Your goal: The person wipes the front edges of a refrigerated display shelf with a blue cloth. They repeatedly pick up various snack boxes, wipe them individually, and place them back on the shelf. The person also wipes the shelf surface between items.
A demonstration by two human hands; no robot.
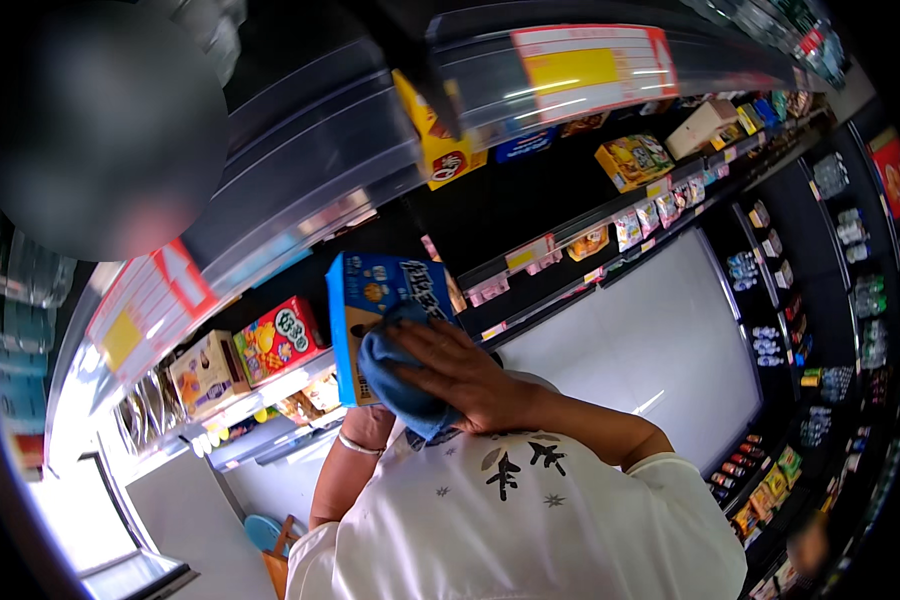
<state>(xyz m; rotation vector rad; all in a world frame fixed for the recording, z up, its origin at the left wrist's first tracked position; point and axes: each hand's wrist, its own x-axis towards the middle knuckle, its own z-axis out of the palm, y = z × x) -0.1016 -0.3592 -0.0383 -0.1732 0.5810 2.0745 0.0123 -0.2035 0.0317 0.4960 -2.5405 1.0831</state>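
Observation:
A blue snack box [390, 281] with a tan lower part is held up in front of my chest. My left hand [369, 421] grips it from below, its fingers mostly hidden behind the box. My right hand [457, 367] lies spread over a blue cloth [405, 375] and presses it against the face of the box. Behind the box, a red snack box [279, 339] and a beige box [208, 373] stand side by side on the shelf.
Overhead runs a shelf edge with clear plastic strips and a large price sign [596, 67]. A yellow box [439, 142] hangs over beneath it. A yellow-orange box [634, 161] and small bags line the shelf at right. A blue stool [264, 532] stands low at left.

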